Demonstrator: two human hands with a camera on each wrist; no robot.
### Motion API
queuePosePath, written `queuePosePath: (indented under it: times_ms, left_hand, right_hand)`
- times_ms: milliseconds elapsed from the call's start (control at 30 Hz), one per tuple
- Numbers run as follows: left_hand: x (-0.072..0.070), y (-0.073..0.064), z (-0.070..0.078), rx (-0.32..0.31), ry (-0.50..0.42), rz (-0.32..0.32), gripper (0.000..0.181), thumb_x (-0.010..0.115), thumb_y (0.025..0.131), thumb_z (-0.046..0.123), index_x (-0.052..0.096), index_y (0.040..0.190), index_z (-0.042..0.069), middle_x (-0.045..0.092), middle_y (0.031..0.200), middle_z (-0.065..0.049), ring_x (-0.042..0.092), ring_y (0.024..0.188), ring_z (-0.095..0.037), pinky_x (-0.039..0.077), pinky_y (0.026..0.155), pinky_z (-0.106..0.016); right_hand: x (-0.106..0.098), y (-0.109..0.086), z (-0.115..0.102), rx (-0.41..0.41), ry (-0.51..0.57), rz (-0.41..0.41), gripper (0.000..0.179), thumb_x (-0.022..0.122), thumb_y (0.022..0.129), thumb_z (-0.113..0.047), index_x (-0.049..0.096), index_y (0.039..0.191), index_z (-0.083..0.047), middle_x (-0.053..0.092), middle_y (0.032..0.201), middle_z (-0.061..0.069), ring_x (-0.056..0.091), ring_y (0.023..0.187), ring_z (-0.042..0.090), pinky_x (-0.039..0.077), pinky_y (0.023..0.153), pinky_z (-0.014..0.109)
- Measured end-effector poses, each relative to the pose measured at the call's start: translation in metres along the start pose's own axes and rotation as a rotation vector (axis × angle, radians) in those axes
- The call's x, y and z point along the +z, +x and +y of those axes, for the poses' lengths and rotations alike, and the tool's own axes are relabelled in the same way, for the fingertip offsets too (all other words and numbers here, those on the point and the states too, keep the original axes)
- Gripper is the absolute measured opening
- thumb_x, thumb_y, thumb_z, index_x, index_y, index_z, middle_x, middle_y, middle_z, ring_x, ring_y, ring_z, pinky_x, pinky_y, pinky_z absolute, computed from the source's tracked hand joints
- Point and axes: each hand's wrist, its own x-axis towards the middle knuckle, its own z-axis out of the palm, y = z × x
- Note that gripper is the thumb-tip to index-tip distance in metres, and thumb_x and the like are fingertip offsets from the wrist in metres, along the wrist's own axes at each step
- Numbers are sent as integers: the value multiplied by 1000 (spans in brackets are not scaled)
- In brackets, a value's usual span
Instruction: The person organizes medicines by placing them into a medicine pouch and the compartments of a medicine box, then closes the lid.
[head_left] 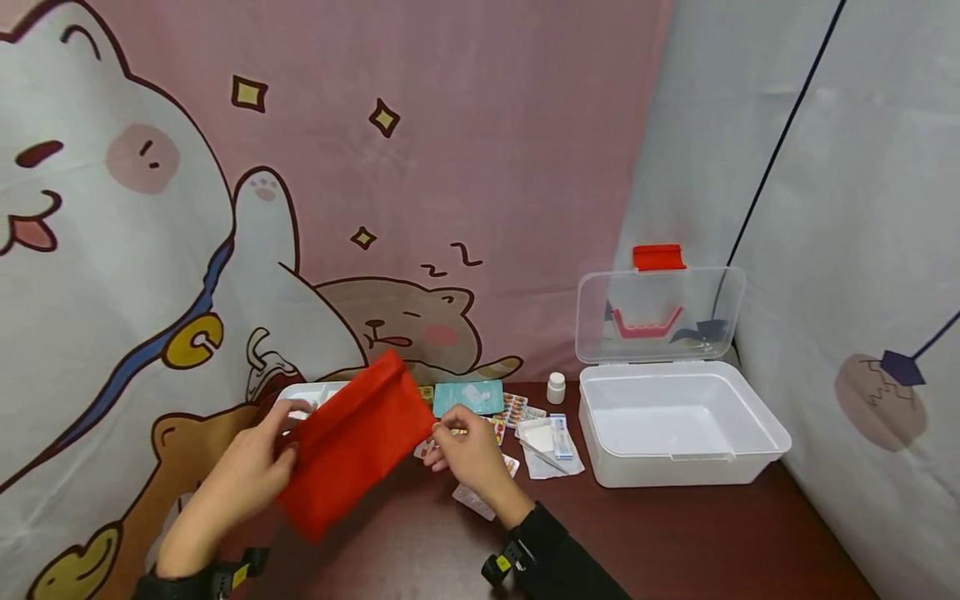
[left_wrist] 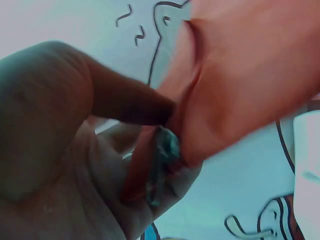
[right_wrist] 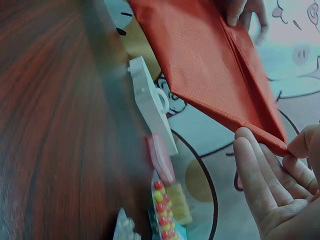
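A flat red fabric pouch [head_left: 363, 446], with a seam or zipper line along its upper side, hangs tilted above the table between both hands. My left hand [head_left: 258, 458] grips its left edge; up close, the left wrist view has thumb and fingers on the red cloth [left_wrist: 240, 75], with a small shiny piece beside them. My right hand [head_left: 468, 450] pinches the pouch's right corner between thumb and forefinger, the other fingers extended, as the right wrist view shows. Partly hidden behind the pouch is a white plastic case [right_wrist: 150, 105].
A white storage box [head_left: 682, 425] stands at right, its clear lid [head_left: 660, 312] raised. Between box and pouch lie a teal packet [head_left: 468, 397], several blister packs [head_left: 474, 502], a white bottle [head_left: 556, 388] and tweezers [head_left: 543, 456] on a white pad. A patterned curtain hangs behind the table.
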Motion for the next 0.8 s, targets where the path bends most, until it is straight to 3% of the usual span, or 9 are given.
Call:
queuePosePath:
  times_ms: [100, 333, 533, 600, 800]
  left_hand:
    - [4, 9, 12, 30, -61, -57, 56, 66, 97, -4, 58, 146, 21, 78, 127, -14, 73, 95, -20, 59, 72, -30]
    - [21, 27, 35, -53, -209, -247, 46, 60, 100, 0, 75, 139, 19, 70, 129, -9, 64, 95, -22, 56, 73, -33]
    - [30, 32, 44, 33, -123, -219, 24, 70, 107, 13, 82, 128, 13, 74, 111, 0, 66, 93, -12, 55, 78, -29]
    - [31, 30, 44, 40, -104, -213, 25, 71, 105, 10, 82, 128, 12, 77, 117, -1, 67, 97, -12, 57, 82, -30]
    - [32, 30, 48, -17, -97, -223, 39, 63, 105, 2, 76, 140, 12, 74, 141, -9, 65, 104, -19, 54, 86, -36]
  right_hand:
    - [-7, 1, 4, 22, -7, 6, 12, 64, 107, -10, 65, 101, 0, 74, 109, 24, 82, 71, 39, 67, 63, 46]
    - [-19, 6, 5, 52, 4, 39, 11, 63, 105, -10, 65, 103, 0, 75, 106, 21, 83, 71, 39, 67, 66, 47]
    - [-25, 11, 10, 70, -5, 68, 14, 62, 105, -11, 65, 103, 2, 77, 104, 23, 83, 76, 44, 67, 71, 52]
    - [-25, 10, 12, 87, -15, 69, 15, 62, 106, -12, 66, 103, 2, 78, 104, 22, 83, 76, 42, 67, 73, 53]
    - [-25, 11, 14, 114, 13, 55, 17, 61, 106, -12, 64, 106, 5, 76, 106, 26, 83, 78, 44, 67, 77, 56]
